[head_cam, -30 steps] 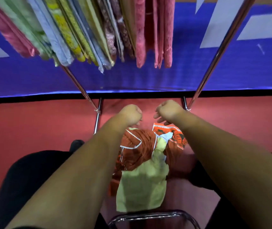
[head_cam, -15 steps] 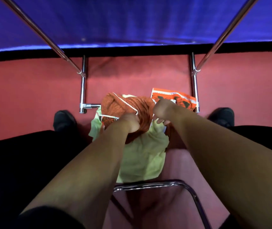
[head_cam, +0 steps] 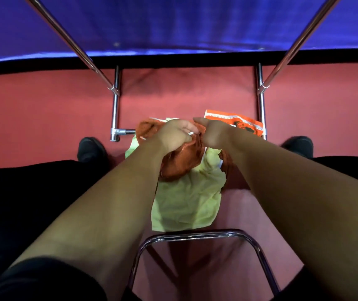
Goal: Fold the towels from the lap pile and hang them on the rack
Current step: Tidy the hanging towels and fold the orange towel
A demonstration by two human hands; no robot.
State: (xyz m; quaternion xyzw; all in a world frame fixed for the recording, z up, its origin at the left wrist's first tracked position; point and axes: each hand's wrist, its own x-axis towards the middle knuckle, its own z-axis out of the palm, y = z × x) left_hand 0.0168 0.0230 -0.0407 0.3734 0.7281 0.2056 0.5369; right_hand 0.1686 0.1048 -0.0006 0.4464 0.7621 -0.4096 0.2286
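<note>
A crumpled orange towel (head_cam: 180,161) with white trim lies bunched between my knees, on top of a pale yellow-green towel (head_cam: 186,203) that hangs down toward the chair edge. My left hand (head_cam: 173,135) grips the orange towel from above with curled fingers. Close beside it, my right hand (head_cam: 215,133) pinches the same orange cloth at its white edge. A flat orange patterned corner (head_cam: 241,123) sticks out behind my right hand. The rack's chrome legs (head_cam: 115,109) stand just beyond the pile; its hanging bars are out of view.
Two slanted chrome rack poles (head_cam: 286,59) rise to the upper corners. A blue panel (head_cam: 184,25) backs the red carpet (head_cam: 32,118). My black shoes (head_cam: 91,148) flank the pile. The chair's chrome front rail (head_cam: 195,234) curves below the towels.
The view has tilted down, so the hung towels on the rack have left the frame. Both hands came down onto the orange towel and now hold it close together.
</note>
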